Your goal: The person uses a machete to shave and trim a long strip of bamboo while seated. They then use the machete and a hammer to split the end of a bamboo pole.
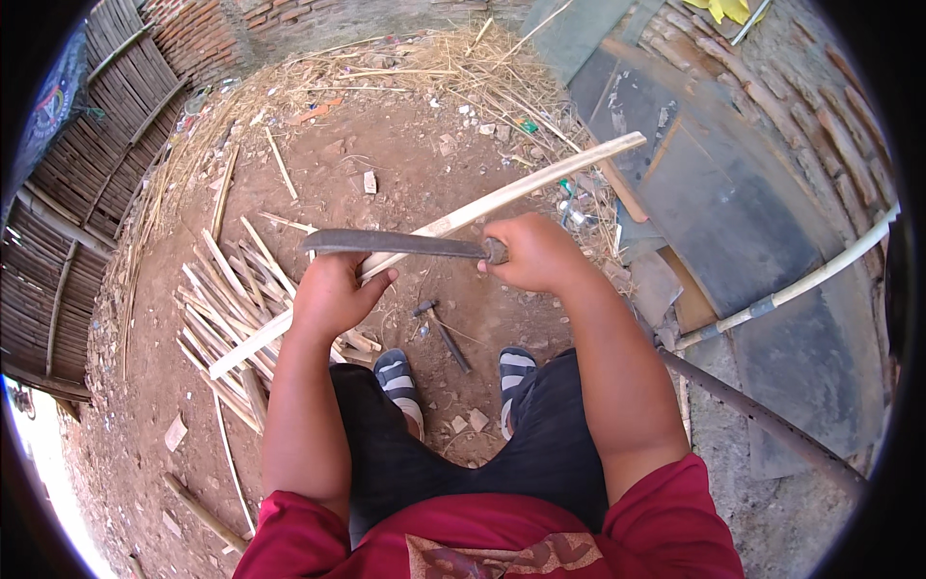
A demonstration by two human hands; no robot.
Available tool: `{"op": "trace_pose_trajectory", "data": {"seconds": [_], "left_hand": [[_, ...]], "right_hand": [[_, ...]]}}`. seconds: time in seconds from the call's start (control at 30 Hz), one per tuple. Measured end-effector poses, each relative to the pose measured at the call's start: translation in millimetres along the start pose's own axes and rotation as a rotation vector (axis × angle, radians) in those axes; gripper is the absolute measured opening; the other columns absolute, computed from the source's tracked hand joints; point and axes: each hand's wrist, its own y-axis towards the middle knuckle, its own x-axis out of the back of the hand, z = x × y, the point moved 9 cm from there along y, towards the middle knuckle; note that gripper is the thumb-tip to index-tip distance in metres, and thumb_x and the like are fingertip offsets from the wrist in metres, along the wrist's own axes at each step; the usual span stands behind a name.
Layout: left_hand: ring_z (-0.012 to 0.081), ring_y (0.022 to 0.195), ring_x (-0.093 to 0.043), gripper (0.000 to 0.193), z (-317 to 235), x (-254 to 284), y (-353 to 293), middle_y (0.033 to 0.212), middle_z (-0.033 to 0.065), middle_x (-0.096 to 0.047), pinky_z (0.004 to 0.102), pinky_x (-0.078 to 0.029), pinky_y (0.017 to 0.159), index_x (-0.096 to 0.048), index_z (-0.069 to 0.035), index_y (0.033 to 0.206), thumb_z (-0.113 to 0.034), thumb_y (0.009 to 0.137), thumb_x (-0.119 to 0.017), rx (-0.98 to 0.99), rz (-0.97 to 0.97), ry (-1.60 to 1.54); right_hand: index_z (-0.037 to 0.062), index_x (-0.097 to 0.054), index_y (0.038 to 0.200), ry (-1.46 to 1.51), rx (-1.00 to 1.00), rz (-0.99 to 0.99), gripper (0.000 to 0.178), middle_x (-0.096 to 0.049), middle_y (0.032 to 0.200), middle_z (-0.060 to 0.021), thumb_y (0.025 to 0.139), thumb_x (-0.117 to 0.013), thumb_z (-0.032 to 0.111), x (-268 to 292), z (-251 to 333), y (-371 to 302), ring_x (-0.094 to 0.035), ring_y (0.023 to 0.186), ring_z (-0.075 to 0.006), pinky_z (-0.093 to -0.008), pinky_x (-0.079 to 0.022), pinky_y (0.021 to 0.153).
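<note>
My right hand [531, 253] is closed around the short handle of a machete [405, 243]. Its dark, broad blade points left and crosses over a long pale wooden strip [516, 191]. The strip runs slantwise from the lower left to the upper right in front of me. My left hand [333, 289] is wrapped round the strip just below the blade, its thumb on the near side. Part of the strip is hidden behind that hand. Whether the blade touches the wood, I cannot tell.
A hammer [444, 338] lies on the dirt between my feet. To the left is a pile of split sticks [227, 309]. Dark flat sheets [714, 203] and a pale pole [781, 304] stand at the right. Dry straw [482, 72] lies along the brick wall [280, 24] at the back.
</note>
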Motion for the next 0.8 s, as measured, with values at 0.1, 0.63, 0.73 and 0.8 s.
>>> {"op": "trace_pose_trajectory", "data": {"seconds": [0.1, 0.63, 0.73, 0.8], "left_hand": [[0.0356, 0.064, -0.065, 0.041, -2, 11, -2, 0.068, 0.0177, -0.064, 0.0458, -0.050, 0.062, -0.068, 0.000, 0.086, -0.037, 0.085, -0.084, -0.031, -0.026, 0.060], [0.0370, 0.071, -0.069, 0.038, 1, 16, -3, 0.072, 0.0168, -0.069, 0.0462, -0.053, 0.067, -0.072, -0.003, 0.090, -0.039, 0.086, -0.083, 0.046, -0.055, 0.074], [0.0372, 0.075, -0.071, 0.037, 9, 23, 2, 0.075, 0.0156, -0.071, 0.0474, -0.055, 0.069, -0.073, -0.005, 0.092, -0.041, 0.088, -0.080, 0.080, -0.072, 0.064], [0.0374, 0.075, -0.071, 0.037, 9, 19, 3, 0.075, 0.0160, -0.071, 0.0476, -0.054, 0.069, -0.073, -0.005, 0.092, -0.041, 0.088, -0.080, 0.092, -0.044, 0.084]], "right_hand": [[0.0033, -0.073, 0.105, 0.161, -0.154, -0.136, 0.039, -0.073, 0.087, -0.0149, 0.085, -0.084, 0.034, 20, -54, -4, -0.071, 0.083, -0.0287, -0.0412, -0.053, 0.077], [0.0039, -0.070, 0.094, 0.264, -0.121, 0.003, 0.030, -0.068, 0.077, -0.0075, 0.084, -0.085, 0.029, 9, -56, 0, -0.067, 0.075, -0.0218, -0.0410, -0.051, 0.072], [0.0060, -0.067, 0.089, 0.484, -0.363, -0.283, 0.026, -0.064, 0.072, -0.0006, 0.086, -0.084, 0.026, 30, -111, -16, -0.061, 0.071, -0.0152, -0.0374, -0.050, 0.068], [0.0058, -0.066, 0.089, 0.573, -0.512, -0.280, 0.026, -0.063, 0.071, -0.0007, 0.087, -0.083, 0.026, 25, -121, -23, -0.062, 0.068, -0.0163, -0.0392, -0.050, 0.066]]}}
